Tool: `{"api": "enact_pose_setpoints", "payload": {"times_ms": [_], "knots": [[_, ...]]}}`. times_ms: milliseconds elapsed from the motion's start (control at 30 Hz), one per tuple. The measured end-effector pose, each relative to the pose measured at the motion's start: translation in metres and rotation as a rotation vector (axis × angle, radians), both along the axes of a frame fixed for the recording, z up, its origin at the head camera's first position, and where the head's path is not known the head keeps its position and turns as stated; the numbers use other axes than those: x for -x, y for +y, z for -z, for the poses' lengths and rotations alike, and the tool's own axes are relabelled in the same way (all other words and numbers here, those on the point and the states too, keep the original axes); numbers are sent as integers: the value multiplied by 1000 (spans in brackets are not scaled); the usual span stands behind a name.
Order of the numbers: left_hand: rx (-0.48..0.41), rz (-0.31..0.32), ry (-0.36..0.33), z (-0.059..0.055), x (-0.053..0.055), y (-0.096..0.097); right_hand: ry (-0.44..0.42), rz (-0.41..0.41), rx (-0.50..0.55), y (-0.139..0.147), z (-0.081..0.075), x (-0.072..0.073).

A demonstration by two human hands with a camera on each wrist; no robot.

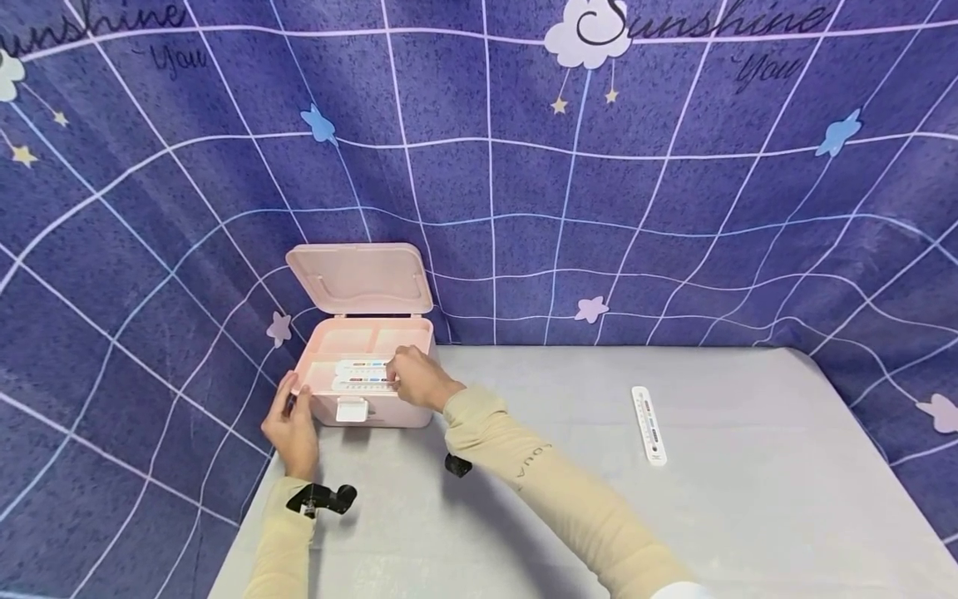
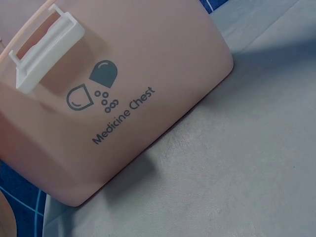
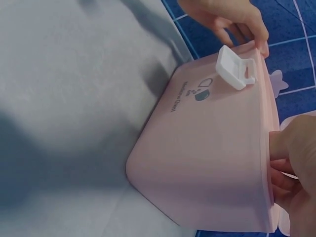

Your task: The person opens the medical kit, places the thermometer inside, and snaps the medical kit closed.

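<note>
A pink medicine box (image 1: 404, 413) stands at the left of the table with its lid (image 1: 362, 283) raised. My left hand (image 1: 293, 428) grips the box's front left corner, fingers at the rim. Two white strip thermometers with printed scales lie side by side in the front of the box, the nearer thermometer (image 1: 359, 383) in front of the farther thermometer (image 1: 359, 366). Over their right ends, my right hand (image 1: 419, 378) reaches inside, its curled fingers pinching the nearer thermometer; its fingertips are partly hidden by the box wall in the right wrist view.
Another white thermometer (image 1: 648, 424) lies on the grey table (image 1: 748, 466) to the right. The white latch (image 1: 352, 409) hangs on the box front. Behind the box, a blue patterned cloth (image 1: 524, 191) covers the wall. Small black camera mounts (image 1: 323, 497) sit on the wrists.
</note>
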State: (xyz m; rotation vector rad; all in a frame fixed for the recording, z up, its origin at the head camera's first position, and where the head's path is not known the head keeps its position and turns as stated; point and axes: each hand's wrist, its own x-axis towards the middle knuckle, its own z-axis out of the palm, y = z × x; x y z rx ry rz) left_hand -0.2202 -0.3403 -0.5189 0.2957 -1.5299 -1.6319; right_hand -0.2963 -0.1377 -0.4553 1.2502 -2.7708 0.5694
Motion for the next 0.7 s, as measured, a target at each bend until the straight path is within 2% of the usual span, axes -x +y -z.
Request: {"api": "enact_pose_setpoints", "payload": {"times_ms": [267, 500, 700], "knots": [[30, -20, -10, -2, 1, 1, -11, 8, 96, 13, -10, -4], [51, -53, -30, -1, 0, -1, -40, -6, 164, 23, -21, -12], [45, -59, -41, -3, -1, 4, -49, -27, 232, 36, -23, -18]]}}
